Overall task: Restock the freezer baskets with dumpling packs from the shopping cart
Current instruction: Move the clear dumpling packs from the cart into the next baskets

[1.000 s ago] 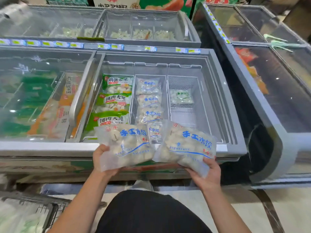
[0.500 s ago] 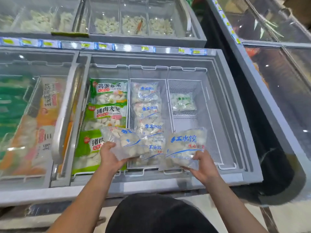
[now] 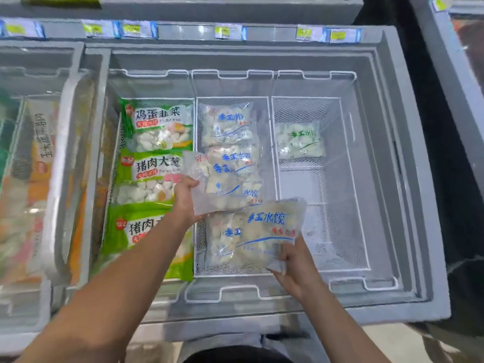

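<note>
Both hands grip clear dumpling packs over the freezer's middle basket: the left hand holds one pack by its edge, the right hand pinches another pack at its near corner, above packs already stacked there.

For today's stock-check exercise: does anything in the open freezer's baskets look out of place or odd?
Nothing looks damaged or spilled. The right basket stands out: it holds one green-print pack, while the middle basket is full of blue-print packs.
</note>
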